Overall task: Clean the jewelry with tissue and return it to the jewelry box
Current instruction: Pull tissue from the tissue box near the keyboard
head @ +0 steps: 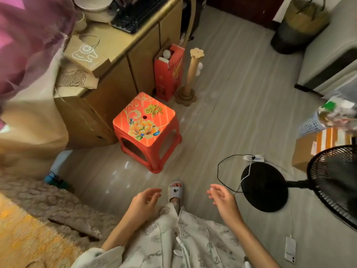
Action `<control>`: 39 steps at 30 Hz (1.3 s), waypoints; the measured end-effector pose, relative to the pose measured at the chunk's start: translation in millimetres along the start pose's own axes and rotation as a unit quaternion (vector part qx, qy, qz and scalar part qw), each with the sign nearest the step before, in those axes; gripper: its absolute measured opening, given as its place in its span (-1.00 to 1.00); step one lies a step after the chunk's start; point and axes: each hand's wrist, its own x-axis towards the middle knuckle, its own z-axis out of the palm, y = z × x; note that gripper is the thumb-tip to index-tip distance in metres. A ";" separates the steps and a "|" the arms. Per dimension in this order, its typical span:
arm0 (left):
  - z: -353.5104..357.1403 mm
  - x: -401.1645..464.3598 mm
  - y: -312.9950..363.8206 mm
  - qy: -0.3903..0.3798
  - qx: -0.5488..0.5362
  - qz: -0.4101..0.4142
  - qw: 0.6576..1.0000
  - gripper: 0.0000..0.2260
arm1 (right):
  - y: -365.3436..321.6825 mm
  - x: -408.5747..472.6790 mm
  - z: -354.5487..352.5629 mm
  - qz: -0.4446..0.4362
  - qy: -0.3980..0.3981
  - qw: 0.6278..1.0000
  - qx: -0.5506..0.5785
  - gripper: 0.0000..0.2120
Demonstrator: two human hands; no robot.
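We see left hand (pixel 144 200) and right hand (pixel 222 198) spread, empty | red stool (pixel 146 120) ahead | fan (pixel 332 180) right of stool

Red stool (pixel 145 122), black fan (pixel 332 180)

head view, looking down, floor (pixel 222 117) near
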 end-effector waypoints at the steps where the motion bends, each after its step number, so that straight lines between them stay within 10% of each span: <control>1: -3.8 15.2 9.7 0.005 -0.002 0.003 1.000 -0.83 | -11.4 13.6 -5.0 0.000 -0.002 1.000 0.001 -0.86; 39: -54.8 516.9 388.9 0.056 -0.027 -0.014 0.998 -0.86 | -314.2 534.5 -233.9 0.005 -0.050 0.998 -0.027 -0.92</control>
